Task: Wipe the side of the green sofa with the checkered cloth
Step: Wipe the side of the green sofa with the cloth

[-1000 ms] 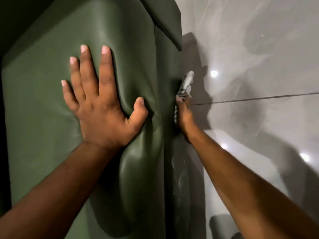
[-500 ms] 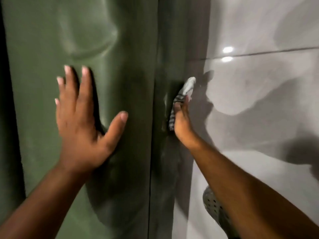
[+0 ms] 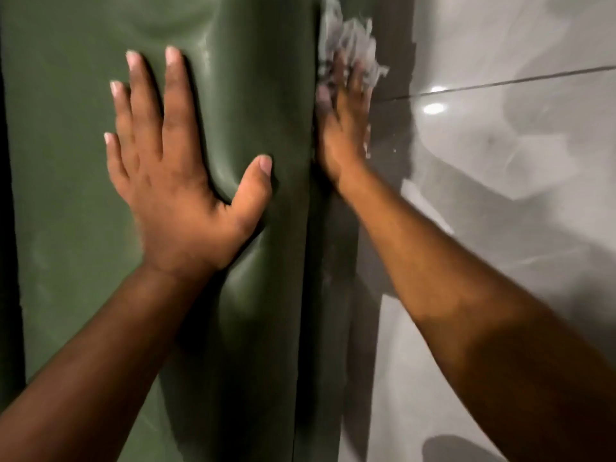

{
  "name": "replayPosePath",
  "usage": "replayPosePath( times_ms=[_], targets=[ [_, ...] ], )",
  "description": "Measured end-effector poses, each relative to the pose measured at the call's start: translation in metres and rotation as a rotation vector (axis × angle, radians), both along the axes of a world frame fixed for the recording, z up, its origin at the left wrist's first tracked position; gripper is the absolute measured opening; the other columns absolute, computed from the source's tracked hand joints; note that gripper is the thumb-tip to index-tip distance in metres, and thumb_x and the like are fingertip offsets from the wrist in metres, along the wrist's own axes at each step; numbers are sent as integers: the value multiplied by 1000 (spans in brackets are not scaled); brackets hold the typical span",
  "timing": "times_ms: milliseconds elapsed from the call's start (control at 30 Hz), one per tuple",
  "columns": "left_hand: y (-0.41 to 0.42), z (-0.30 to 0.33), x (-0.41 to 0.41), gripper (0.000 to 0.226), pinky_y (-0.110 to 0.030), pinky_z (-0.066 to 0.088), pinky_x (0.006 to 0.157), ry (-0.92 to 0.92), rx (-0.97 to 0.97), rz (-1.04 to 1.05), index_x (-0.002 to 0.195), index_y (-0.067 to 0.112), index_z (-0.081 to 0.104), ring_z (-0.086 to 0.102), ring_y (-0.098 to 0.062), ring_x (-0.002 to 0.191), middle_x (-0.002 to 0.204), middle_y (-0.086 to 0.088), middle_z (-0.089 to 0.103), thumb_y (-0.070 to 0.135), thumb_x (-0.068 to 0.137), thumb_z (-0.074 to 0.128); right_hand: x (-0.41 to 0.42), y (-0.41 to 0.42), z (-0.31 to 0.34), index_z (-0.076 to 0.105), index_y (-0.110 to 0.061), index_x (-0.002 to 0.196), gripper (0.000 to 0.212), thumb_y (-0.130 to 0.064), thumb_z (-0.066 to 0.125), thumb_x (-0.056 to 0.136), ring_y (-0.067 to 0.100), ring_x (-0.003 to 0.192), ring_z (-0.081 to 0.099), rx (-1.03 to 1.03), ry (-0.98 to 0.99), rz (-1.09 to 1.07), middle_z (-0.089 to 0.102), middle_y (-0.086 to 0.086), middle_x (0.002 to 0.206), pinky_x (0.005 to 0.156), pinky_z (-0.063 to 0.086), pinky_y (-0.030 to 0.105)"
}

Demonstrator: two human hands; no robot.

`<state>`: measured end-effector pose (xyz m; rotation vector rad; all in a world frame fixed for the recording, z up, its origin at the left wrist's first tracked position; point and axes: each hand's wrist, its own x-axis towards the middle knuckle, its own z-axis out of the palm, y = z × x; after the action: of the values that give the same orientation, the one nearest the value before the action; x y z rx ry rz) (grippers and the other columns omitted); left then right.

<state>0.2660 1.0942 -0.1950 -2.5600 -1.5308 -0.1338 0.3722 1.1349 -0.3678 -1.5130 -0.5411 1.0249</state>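
The green sofa [image 3: 76,201] fills the left and middle of the head view, its smooth leather dented where I lean on it. My left hand [image 3: 180,181] lies flat on its top face, fingers spread and holding nothing. My right hand [image 3: 345,128] presses the checkered cloth [image 3: 350,38] against the sofa's dark side panel, just past the rounded edge. The cloth is blurred and bunched above my fingertips; part of it is hidden under my palm.
A glossy grey tiled floor [image 3: 516,168] lies to the right of the sofa, with a dark grout line and light reflections. A dark gap runs along the far left edge of the sofa.
My right hand has slid the cloth further up along the sofa's side. My left hand has settled flat and pressed into the cushion. The view has shifted closer.
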Motion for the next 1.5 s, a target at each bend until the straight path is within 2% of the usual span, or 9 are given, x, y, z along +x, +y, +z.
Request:
replayPosePath(
  times_ms=[233,433,667,800,1033,1167,1233,1367,1500],
  targets=[
    [1,-4,-5,95,-58,11,122,3,30,7,159,18,18,11,-37,156,168,-15,15,71,85,44,-22,-28,3,22,-18,148,57,-33,37,95,38,148,8,-26,-4,-52,13,17,161,116,11,64],
    [15,-12,-17,99,-57,22,122,-60,-2,-50,157,17,27,22,-36,153,164,-13,27,83,84,32,-152,-224,17,-4,-76,126,53,-49,29,94,21,150,-7,-29,97,135,-3,-9,159,121,5,55],
    [45,-31,-35,83,-49,32,120,-152,-46,-85,151,24,39,38,-21,147,157,-1,43,78,87,42,-146,-210,5,-3,-53,140,53,-68,7,90,27,149,-13,-43,-7,155,-12,-7,156,120,-4,51],
    [41,-28,-37,80,-49,33,119,-126,-1,-111,147,26,44,42,-20,145,154,1,47,78,87,39,-91,-129,-1,7,-32,143,52,-43,28,98,38,148,-5,-33,-67,130,1,10,163,118,2,61],
    [10,-13,-12,92,-55,11,125,140,94,63,157,18,27,18,-34,155,166,-12,24,74,84,32,-82,-124,2,14,-30,150,55,-41,31,98,32,149,-7,-15,-34,117,-1,5,164,116,2,65],
    [-14,10,-1,93,-57,10,124,84,-62,67,161,18,11,6,-38,156,169,-15,8,66,87,41,-157,-237,13,-14,-61,136,52,-65,12,91,18,149,-13,-46,21,195,-27,-30,153,121,6,54],
    [-72,15,-7,94,-54,11,124,189,-155,6,161,16,8,4,-38,156,169,-16,4,60,88,47,-191,-312,21,-27,-62,130,55,-61,11,91,12,147,-20,-124,101,255,-37,-37,145,122,3,50],
    [-136,16,-86,88,-55,18,123,317,-156,23,159,12,13,10,-34,156,168,-16,11,54,88,44,-237,-360,22,-23,-50,140,55,-57,4,93,13,145,-26,-154,64,404,-38,-23,151,121,4,52],
    [-131,11,-79,85,-52,18,122,243,-64,40,159,11,16,12,-35,156,167,-18,15,52,90,45,-204,-305,31,-41,-46,122,60,-56,6,87,12,140,-35,-301,150,404,-45,-11,142,120,-3,52]
  ],
)
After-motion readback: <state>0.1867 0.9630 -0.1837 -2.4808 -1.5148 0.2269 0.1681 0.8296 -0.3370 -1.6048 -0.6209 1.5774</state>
